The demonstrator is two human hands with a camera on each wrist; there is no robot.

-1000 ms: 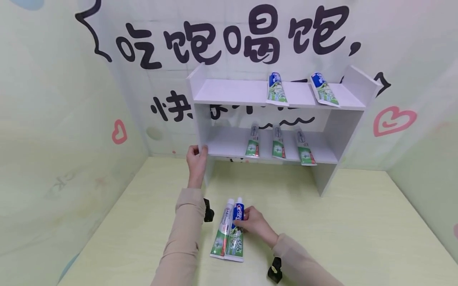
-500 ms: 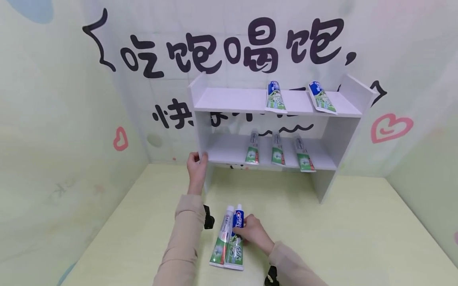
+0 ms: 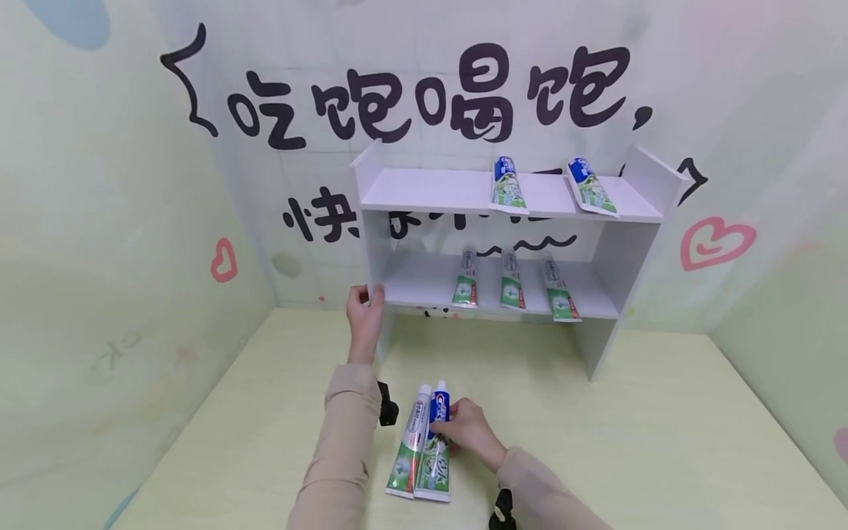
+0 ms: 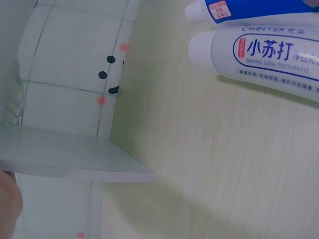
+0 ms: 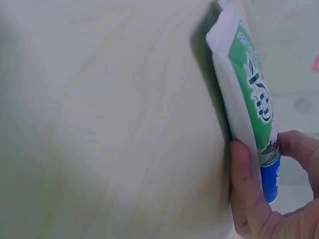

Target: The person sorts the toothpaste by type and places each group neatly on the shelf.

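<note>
My left hand [image 3: 364, 316] grips the left side panel of a white two-tier shelf rack [image 3: 424, 190], thumb on its front edge. In the left wrist view only a bit of that hand [image 4: 8, 206] shows beside the panel [image 4: 75, 152]. On the table, my right hand [image 3: 475, 433] pinches a blue and green toothpaste tube [image 3: 433, 471] near its middle. The right wrist view has thumb and fingers on opposite sides of this tube [image 5: 251, 94]. Lying against its left side is a silver and green toothpaste tube [image 3: 404, 460], untouched by either hand.
Two blue and green tubes [image 3: 508, 188] lie on the rack's upper tier. Three silver and green tubes [image 3: 511, 283] lie on the lower tier, crimped ends at its front edge. The rack stands on the pale table [image 3: 662, 434] before a printed wall [image 3: 424, 44].
The head view has tilted slightly, so the rack, tubes and hands appear lower in it. Both hands keep their places on the rack and the blue and green tube.
</note>
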